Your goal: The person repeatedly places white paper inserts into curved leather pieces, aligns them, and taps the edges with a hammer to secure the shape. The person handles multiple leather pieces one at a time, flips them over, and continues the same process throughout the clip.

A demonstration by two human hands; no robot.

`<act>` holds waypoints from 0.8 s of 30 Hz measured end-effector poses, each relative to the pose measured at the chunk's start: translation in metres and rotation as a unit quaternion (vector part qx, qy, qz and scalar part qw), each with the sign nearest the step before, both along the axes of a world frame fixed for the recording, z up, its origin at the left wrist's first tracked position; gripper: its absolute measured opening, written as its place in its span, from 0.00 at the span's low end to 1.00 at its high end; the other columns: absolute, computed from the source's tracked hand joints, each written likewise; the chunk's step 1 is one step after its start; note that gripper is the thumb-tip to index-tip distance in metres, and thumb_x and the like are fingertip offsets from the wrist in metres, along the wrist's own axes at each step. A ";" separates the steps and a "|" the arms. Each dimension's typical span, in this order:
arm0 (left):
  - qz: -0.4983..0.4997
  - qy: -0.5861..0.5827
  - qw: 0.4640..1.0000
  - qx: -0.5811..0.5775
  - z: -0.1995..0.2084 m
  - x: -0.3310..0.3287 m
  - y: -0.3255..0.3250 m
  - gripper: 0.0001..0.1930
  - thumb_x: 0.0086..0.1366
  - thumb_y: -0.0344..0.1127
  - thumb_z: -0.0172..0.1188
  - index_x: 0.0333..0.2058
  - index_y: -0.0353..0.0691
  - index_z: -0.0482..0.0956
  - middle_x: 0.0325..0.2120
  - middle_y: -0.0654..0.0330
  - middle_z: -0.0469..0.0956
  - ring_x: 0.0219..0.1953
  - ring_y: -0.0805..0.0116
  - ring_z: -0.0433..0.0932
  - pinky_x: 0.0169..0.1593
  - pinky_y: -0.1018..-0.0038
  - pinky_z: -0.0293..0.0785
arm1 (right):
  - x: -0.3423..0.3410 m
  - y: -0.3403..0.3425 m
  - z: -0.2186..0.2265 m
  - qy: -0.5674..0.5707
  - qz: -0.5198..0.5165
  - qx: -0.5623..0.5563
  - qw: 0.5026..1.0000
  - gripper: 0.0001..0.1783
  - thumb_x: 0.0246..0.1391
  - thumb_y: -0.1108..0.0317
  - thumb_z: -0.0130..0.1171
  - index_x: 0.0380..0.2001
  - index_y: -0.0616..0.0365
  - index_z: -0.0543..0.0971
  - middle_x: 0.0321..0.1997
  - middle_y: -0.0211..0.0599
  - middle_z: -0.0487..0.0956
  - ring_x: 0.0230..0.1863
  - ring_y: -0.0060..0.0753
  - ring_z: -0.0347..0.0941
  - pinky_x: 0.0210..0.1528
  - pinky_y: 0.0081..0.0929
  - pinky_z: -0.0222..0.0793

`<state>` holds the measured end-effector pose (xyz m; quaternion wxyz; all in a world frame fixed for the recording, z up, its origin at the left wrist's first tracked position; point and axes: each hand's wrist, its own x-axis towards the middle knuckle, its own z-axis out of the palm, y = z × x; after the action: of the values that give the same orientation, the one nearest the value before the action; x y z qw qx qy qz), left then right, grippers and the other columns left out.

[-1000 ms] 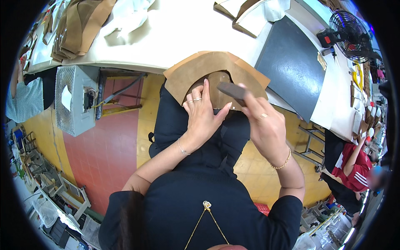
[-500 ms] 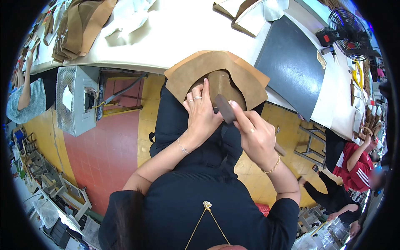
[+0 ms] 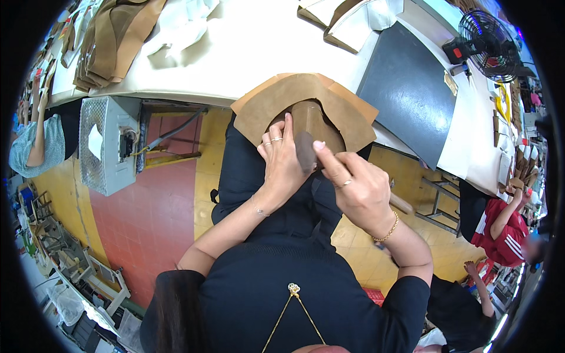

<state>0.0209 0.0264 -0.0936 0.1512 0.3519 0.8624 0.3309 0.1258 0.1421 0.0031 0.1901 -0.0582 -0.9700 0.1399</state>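
Note:
A brown leather piece (image 3: pixel 259 122) with a curved opening rests over my lap against the table edge, with a lighter tan layer showing along its far rim. Inside the opening stands a ridged, folded brown section (image 3: pixel 306 119). My left hand (image 3: pixel 282 165) holds this work from the near left, index finger stretched along the folded section and the other fingers curled at its side. In my closed right hand (image 3: pixel 362 191) is a hammer, its dark, flat head (image 3: pixel 305 151) over the near part of the fold beside my left thumb. Its wooden handle (image 3: pixel 401 204) sticks out behind my wrist.
The white table (image 3: pixel 253 47) carries stacked brown leather pieces (image 3: pixel 112 44) at far left and a dark board (image 3: pixel 406 88) at right. A black fan (image 3: pixel 485 44) stands at far right. A metal box (image 3: pixel 109 144) hangs left below the tabletop. Other people work at both sides.
The hammer head has shifted slightly left and turned more upright over the fold. My right hand has turned with it. A person at lower right has moved.

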 end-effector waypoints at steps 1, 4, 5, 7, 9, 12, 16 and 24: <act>0.001 -0.007 1.000 -0.005 0.001 0.000 0.000 0.51 0.55 0.49 0.71 0.66 0.23 0.53 0.55 0.45 0.61 0.56 0.49 0.60 0.57 0.56 0.55 | -0.003 0.002 0.001 -0.051 -0.013 -0.013 0.999 0.31 0.50 0.75 0.60 0.60 0.45 0.76 0.26 0.32 0.73 0.22 0.28 0.73 0.22 0.27 0.71; 0.014 -0.012 1.000 -0.015 0.003 -0.002 0.003 0.49 0.57 0.52 0.69 0.67 0.27 0.56 0.54 0.47 0.63 0.56 0.52 0.60 0.59 0.58 0.55 | -0.017 0.015 0.015 -0.162 -0.033 -0.067 0.984 0.29 0.55 0.72 0.59 0.62 0.48 0.73 0.27 0.37 0.76 0.24 0.38 0.76 0.24 0.34 0.72; 0.018 -0.021 1.000 -0.015 0.004 -0.001 0.004 0.48 0.57 0.53 0.69 0.66 0.27 0.56 0.54 0.46 0.63 0.56 0.51 0.60 0.59 0.58 0.55 | -0.021 0.020 0.012 -0.105 -0.043 -0.090 0.989 0.28 0.56 0.72 0.58 0.62 0.48 0.73 0.27 0.38 0.76 0.24 0.40 0.76 0.25 0.35 0.72; 0.025 -0.041 0.999 -0.018 0.008 0.000 0.005 0.48 0.58 0.53 0.68 0.66 0.26 0.58 0.54 0.46 0.63 0.56 0.51 0.60 0.59 0.58 0.55 | -0.027 0.027 0.005 0.006 -0.063 -0.137 0.989 0.26 0.59 0.71 0.57 0.61 0.49 0.74 0.26 0.40 0.75 0.25 0.43 0.76 0.26 0.37 0.72; 0.026 -0.031 0.999 -0.016 0.009 -0.001 0.006 0.47 0.57 0.52 0.68 0.65 0.25 0.59 0.53 0.46 0.64 0.56 0.51 0.61 0.59 0.58 0.55 | -0.032 0.035 0.006 -0.050 -0.086 -0.164 0.981 0.22 0.61 0.70 0.56 0.59 0.53 0.75 0.28 0.44 0.77 0.30 0.47 0.78 0.31 0.39 0.73; 0.025 -0.011 1.000 -0.015 0.005 0.000 0.005 0.47 0.57 0.51 0.68 0.65 0.26 0.58 0.53 0.46 0.65 0.55 0.51 0.62 0.58 0.58 0.55 | -0.033 0.043 0.002 -0.081 -0.098 -0.215 0.968 0.20 0.62 0.69 0.55 0.57 0.55 0.76 0.34 0.47 0.81 0.35 0.51 0.78 0.39 0.42 0.73; 0.025 -0.010 0.999 -0.018 0.005 -0.001 0.006 0.47 0.57 0.52 0.69 0.66 0.28 0.58 0.53 0.46 0.65 0.55 0.51 0.62 0.59 0.57 0.55 | -0.035 0.044 -0.002 -0.106 -0.125 -0.287 0.944 0.20 0.65 0.65 0.54 0.58 0.54 0.77 0.32 0.49 0.81 0.30 0.43 0.79 0.37 0.36 0.74; -0.006 -0.026 0.999 0.042 0.025 -0.007 -0.008 0.44 0.61 0.51 0.66 0.65 0.28 0.59 0.56 0.45 0.61 0.56 0.49 0.60 0.62 0.56 0.55 | 0.018 0.126 -0.035 0.022 -0.421 -0.129 0.897 0.17 0.61 0.62 0.62 0.53 0.45 0.83 0.42 0.35 0.85 0.39 0.33 0.79 0.46 0.34 0.72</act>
<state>0.0142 0.0188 -0.0690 0.1602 0.3545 0.8415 0.3750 0.1442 0.2681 -0.0315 0.2431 -0.4825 -0.8238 0.1718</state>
